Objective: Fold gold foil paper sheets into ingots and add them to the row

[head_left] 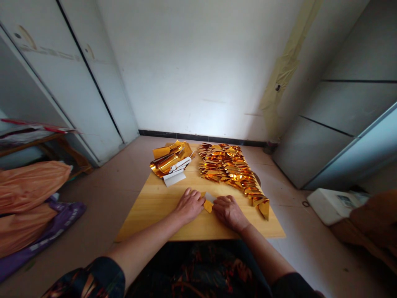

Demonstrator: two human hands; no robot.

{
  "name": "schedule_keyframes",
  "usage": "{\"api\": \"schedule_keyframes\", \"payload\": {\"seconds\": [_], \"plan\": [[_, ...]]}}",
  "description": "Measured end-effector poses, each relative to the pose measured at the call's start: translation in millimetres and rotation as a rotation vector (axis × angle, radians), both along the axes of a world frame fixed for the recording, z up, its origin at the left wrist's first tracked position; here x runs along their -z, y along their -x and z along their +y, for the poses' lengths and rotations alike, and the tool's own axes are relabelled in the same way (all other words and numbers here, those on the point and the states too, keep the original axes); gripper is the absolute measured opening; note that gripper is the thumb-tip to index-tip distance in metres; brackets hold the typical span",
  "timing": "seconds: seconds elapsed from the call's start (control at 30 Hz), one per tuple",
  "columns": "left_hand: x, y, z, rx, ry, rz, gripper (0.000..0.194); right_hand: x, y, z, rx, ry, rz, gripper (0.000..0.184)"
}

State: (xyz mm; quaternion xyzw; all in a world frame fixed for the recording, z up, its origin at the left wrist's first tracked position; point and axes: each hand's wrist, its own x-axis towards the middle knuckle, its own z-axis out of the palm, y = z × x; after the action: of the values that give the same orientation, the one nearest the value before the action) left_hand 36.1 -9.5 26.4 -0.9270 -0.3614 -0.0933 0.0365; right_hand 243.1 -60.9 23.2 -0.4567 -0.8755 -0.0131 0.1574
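Observation:
Between my hands, near the front of the wooden table (151, 219), is a sheet of gold foil paper (208, 203), partly folded, with some of its pale grey-white side showing. My left hand (190, 205) has its fingers curled on the sheet's left edge. On its right side, my right hand (230, 212) presses down with bent fingers; its fingertips are partly hidden. Further back on the left lies a loose pile of gold foil sheets (170, 159), some with the white side up. To the right, folded gold foil pieces (223, 165) lie in overlapping rows, trailing toward the near right corner.
White cabinets (89, 70) stand at the left, with orange bags (27, 182) below. A grey refrigerator (335, 111) is at the right, near a white box (328, 205). Behind the table is a white wall (192, 74).

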Motion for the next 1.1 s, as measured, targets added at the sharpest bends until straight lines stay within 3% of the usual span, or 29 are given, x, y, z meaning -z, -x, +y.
{"api": "schedule_keyframes", "payload": {"seconds": [0.13,0.4,0.8,1.0,1.1], "plan": [[4.3,-5,-5,-0.064,0.012,0.026,0.028,5.4,6,-12,0.023,0.006,0.039,0.013],[1.5,-3,2,-0.013,-0.009,0.034,0.025,17.5,24,-7,0.167,-0.090,-0.035,0.015],[2.2,-6,3,0.005,-0.014,0.040,0.020,23.5,24,5,0.000,-0.258,-0.157,0.023],[7.9,-5,3,0.031,-0.051,0.046,0.021,16.9,23,10,0.019,-0.213,-0.164,0.024],[7.3,-4,3,0.033,-0.046,0.047,0.020,9.1,20,7,-0.042,-0.155,-0.208,0.024]]}}
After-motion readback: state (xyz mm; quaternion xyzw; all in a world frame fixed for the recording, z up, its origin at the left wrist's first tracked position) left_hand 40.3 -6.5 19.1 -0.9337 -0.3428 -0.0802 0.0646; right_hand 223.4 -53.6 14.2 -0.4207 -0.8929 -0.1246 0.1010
